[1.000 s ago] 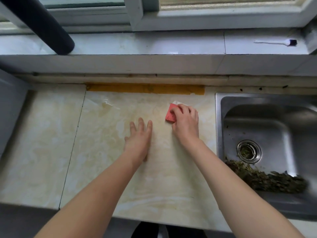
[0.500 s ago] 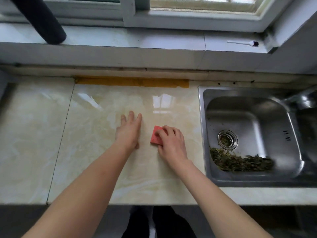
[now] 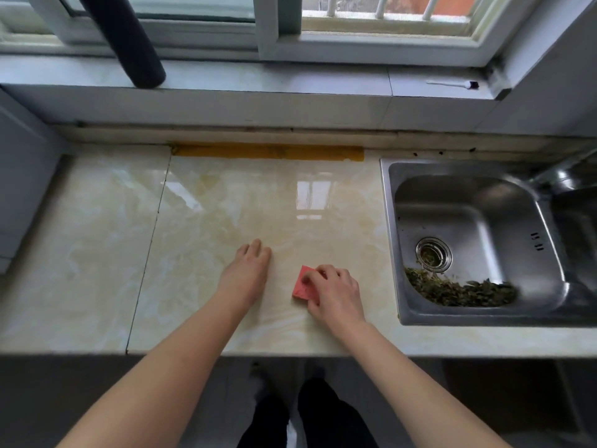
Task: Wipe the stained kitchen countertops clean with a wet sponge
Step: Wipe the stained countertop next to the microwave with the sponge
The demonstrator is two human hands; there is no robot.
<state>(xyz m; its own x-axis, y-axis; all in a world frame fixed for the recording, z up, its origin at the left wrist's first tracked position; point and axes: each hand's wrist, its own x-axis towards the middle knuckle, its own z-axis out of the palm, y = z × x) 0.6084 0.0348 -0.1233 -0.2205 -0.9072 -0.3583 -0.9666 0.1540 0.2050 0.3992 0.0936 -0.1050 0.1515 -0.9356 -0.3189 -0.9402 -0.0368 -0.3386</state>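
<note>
A cream marble countertop [image 3: 226, 208] with faint yellowish stains spreads in front of me. My right hand [image 3: 334, 294] grips a pink sponge [image 3: 302, 284] and presses it flat on the counter, fingers curled over its top and right side, near the front edge. My left hand [image 3: 247, 273] rests flat on the counter just left of the sponge, fingers straight and pointing away from me. The surface around the hands looks glossy and wet.
A steel sink [image 3: 478, 240] with green scraps by its drain sits right of the sponge. Yellow tape [image 3: 268, 151] runs along the back edge. On the windowsill lie a dark cylinder [image 3: 129, 43] and a small white brush [image 3: 452, 84]. A grey panel [image 3: 19, 189] stands at the left.
My right hand has dragged the sponge toward me, from the back of the counter to near the front edge. The left hand has slid back with it, and the view has pulled away.
</note>
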